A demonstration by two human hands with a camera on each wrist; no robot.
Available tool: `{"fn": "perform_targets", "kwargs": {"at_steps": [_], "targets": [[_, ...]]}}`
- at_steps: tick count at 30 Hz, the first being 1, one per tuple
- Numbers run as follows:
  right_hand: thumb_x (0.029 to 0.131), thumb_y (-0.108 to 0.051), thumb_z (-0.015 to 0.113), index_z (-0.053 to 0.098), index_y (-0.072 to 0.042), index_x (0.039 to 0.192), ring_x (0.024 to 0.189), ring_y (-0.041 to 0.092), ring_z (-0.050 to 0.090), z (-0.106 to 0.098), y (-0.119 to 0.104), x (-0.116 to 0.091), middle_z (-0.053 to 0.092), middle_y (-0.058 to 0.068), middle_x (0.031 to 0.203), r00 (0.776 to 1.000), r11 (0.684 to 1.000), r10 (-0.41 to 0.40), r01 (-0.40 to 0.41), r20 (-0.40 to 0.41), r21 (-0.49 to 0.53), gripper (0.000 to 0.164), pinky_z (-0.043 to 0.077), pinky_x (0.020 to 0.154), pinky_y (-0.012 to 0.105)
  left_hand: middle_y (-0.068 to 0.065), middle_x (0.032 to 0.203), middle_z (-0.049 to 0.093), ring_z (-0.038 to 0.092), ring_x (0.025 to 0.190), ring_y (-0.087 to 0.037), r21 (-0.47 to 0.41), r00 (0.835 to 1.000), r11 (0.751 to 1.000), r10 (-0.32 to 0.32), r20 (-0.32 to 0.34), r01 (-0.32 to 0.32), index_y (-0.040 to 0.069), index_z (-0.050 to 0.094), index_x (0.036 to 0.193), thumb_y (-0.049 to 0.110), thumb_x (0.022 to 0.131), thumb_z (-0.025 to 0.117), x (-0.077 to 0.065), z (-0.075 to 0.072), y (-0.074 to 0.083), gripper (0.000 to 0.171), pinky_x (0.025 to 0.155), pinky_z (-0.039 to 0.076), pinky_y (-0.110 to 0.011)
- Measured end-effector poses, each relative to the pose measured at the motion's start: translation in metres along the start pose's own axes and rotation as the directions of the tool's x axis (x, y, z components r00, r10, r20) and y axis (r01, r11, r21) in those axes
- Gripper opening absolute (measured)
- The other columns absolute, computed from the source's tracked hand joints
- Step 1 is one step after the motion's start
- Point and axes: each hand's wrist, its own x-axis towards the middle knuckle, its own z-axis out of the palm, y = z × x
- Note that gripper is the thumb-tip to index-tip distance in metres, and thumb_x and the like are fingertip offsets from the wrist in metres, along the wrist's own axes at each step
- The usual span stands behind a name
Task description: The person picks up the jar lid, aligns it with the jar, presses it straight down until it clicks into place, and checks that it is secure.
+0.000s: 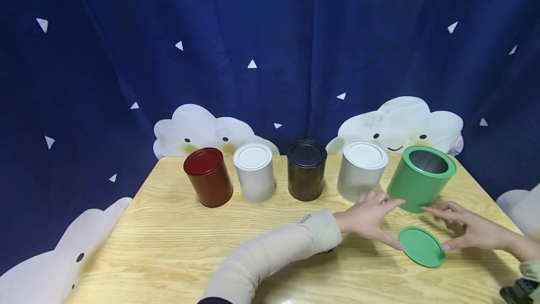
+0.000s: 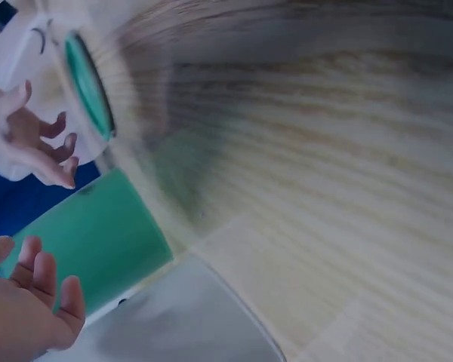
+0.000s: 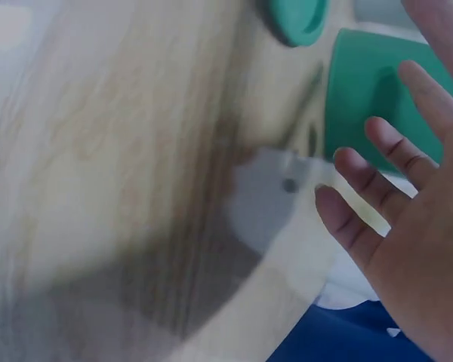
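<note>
A round green lid (image 1: 422, 247) lies flat on the wooden table near the front right, between both hands. My left hand (image 1: 369, 218) hovers at its left with thumb and fingers spread and nothing held. From the other side my right hand (image 1: 470, 229) faces it, fingers also apart and holding nothing. Both thumb tips look close to the lid's rim in the head view; whether they touch cannot be told. Just behind stands an uncapped green can (image 1: 417, 186), upright, its dark inside visible. The left wrist view shows the lid (image 2: 89, 87) clear of the fingers.
Left of the green can, a row of lidded cans stands along the table's back: a white can (image 1: 360, 177), a black can (image 1: 306, 175), another white can (image 1: 256, 179) and a dark red can (image 1: 213, 184). A blue curtain (image 1: 253, 22) hangs behind.
</note>
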Motion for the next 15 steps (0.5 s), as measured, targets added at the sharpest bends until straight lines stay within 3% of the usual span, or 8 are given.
{"fn": "perform_targets", "kwargs": {"at_steps": [8, 15], "targets": [[0.053, -0.020, 0.086, 0.048, -0.010, 0.131, 0.090, -0.001, 0.032, 0.006, 0.013, -0.013, 0.037, -0.009, 0.103, 0.999, 0.997, 0.009, -0.006, 0.042, -0.073, 0.087, 0.032, 0.062, 0.024, 0.018, 0.123, 0.032, 0.026, 0.101, -0.001, 0.080, 0.990, 0.996, -0.061, 0.128, 0.051, 0.036, 0.014, 0.145, 0.077, 0.060, 0.058, 0.011, 0.020, 0.011, 0.104, 0.077, 0.020, -0.019], [0.049, -0.028, 0.085, 0.050, -0.006, 0.129, 0.084, 0.000, 0.030, 0.015, 0.010, -0.012, 0.038, -0.013, 0.094, 0.999, 0.994, -0.022, 0.027, 0.046, -0.105, 0.090, 0.028, 0.062, 0.024, 0.016, 0.117, 0.034, 0.026, 0.096, -0.003, 0.192, 0.971, 0.975, -0.146, 0.189, 0.109, 0.037, 0.016, 0.144, 0.084, 0.054, 0.053, 0.021, 0.034, 0.014, 0.108, 0.071, 0.018, -0.022]]}}
